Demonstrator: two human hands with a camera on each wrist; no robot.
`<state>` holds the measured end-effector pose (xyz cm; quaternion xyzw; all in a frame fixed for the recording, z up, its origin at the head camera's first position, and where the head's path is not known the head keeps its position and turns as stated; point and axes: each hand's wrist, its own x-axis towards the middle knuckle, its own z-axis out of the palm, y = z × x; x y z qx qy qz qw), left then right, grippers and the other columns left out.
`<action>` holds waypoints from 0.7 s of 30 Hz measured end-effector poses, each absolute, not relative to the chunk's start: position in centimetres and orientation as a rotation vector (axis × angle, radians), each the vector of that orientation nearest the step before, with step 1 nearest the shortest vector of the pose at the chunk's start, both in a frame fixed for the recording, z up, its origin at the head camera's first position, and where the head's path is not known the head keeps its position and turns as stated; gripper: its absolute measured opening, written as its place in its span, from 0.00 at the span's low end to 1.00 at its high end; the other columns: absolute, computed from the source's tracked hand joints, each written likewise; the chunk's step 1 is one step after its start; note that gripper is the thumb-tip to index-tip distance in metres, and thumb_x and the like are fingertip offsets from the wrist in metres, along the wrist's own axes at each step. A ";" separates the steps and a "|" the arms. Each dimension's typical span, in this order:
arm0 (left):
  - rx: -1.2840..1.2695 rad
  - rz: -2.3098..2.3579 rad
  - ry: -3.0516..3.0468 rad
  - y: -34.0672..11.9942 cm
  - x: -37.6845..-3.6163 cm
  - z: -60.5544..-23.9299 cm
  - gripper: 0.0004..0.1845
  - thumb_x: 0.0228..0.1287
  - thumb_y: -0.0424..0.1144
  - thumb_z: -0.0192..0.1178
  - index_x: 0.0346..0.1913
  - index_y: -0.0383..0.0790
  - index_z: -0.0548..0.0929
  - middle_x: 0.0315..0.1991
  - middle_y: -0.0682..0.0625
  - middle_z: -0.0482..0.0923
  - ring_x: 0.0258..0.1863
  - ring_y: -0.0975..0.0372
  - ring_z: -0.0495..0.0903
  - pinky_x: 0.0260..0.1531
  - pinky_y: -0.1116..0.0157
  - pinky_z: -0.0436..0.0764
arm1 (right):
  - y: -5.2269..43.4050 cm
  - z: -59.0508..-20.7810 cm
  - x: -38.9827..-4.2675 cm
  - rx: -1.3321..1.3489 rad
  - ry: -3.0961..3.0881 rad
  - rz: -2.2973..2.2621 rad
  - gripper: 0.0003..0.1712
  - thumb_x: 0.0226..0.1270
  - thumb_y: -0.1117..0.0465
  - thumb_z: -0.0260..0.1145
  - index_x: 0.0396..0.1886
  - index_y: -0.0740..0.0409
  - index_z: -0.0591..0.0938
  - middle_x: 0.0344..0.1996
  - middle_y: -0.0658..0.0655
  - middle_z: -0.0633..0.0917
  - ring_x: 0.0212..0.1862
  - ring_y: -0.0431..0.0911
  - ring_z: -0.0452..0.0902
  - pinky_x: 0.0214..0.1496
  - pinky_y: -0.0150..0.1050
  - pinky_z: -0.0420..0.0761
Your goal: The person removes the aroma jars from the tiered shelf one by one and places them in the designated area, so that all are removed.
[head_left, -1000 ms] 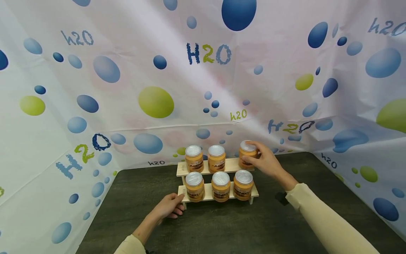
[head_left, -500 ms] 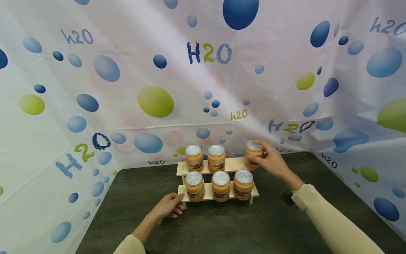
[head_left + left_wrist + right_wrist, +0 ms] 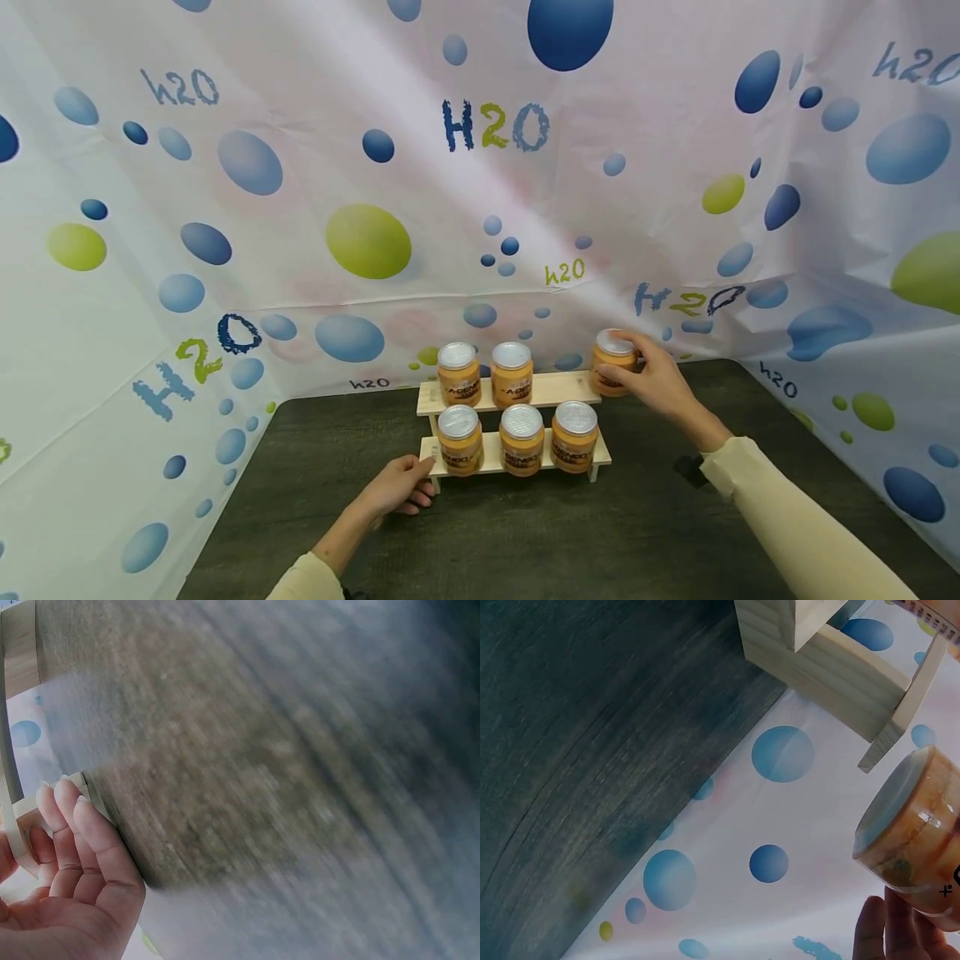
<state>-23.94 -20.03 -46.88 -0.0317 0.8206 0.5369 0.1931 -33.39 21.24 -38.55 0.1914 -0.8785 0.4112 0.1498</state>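
Dark wood-grain bench [image 3: 495, 542], white H2O-print sheet [image 3: 442, 200] behind and at both sides. Left hand [image 3: 401, 483] gripping the lower left end of the two-tier wooden stand [image 3: 555, 387]; five jars [image 3: 522, 454] upright on it. Right hand [image 3: 656, 383] gripping the orange jar [image 3: 609, 375] just off the upper tier's right end, right arm stretched further forward than left.

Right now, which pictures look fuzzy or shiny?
Head view: a pale streak of glare crosses the backdrop; left wrist view: the tabletop looks smeared and blurry, the left hand's fingers clearer; right wrist view: small white glints shine on the held jar.
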 end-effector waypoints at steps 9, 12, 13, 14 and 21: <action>-0.087 1.502 2.303 -20.1 -24.0 -47.0 0.26 0.66 0.60 0.44 0.38 0.37 0.71 0.33 0.47 0.77 0.28 0.61 0.78 0.29 0.63 0.80 | 21.8 -39.0 -33.1 0.534 -2.520 1.155 0.35 0.57 0.45 0.66 0.63 0.47 0.67 0.50 0.57 0.74 0.39 0.46 0.70 0.35 0.38 0.72; -0.084 1.502 2.302 -20.1 -24.0 -47.1 0.26 0.66 0.61 0.44 0.38 0.37 0.71 0.33 0.48 0.76 0.28 0.61 0.77 0.29 0.63 0.80 | 21.9 -39.2 -33.1 0.533 -2.517 1.152 0.35 0.57 0.47 0.66 0.63 0.49 0.67 0.50 0.57 0.74 0.39 0.47 0.71 0.34 0.36 0.73; -0.084 1.503 2.301 -20.1 -24.0 -47.1 0.26 0.66 0.61 0.44 0.38 0.37 0.71 0.33 0.48 0.76 0.28 0.61 0.77 0.29 0.63 0.80 | 22.0 -39.3 -33.1 0.534 -2.517 1.150 0.35 0.57 0.47 0.66 0.63 0.50 0.67 0.50 0.57 0.74 0.39 0.47 0.71 0.34 0.36 0.74; -0.082 1.503 2.302 -20.1 -24.0 -47.1 0.26 0.66 0.61 0.44 0.38 0.37 0.71 0.32 0.48 0.76 0.28 0.61 0.77 0.29 0.63 0.80 | 22.0 -39.4 -33.1 0.535 -2.517 1.148 0.35 0.57 0.47 0.67 0.63 0.50 0.67 0.51 0.58 0.74 0.40 0.47 0.72 0.34 0.36 0.74; -0.075 1.504 2.304 -20.1 -23.9 -47.1 0.26 0.66 0.61 0.44 0.38 0.37 0.71 0.32 0.48 0.76 0.28 0.61 0.77 0.29 0.63 0.80 | 22.2 -39.8 -32.9 0.520 -2.516 1.161 0.36 0.56 0.47 0.67 0.63 0.51 0.67 0.54 0.60 0.73 0.47 0.52 0.73 0.42 0.45 0.74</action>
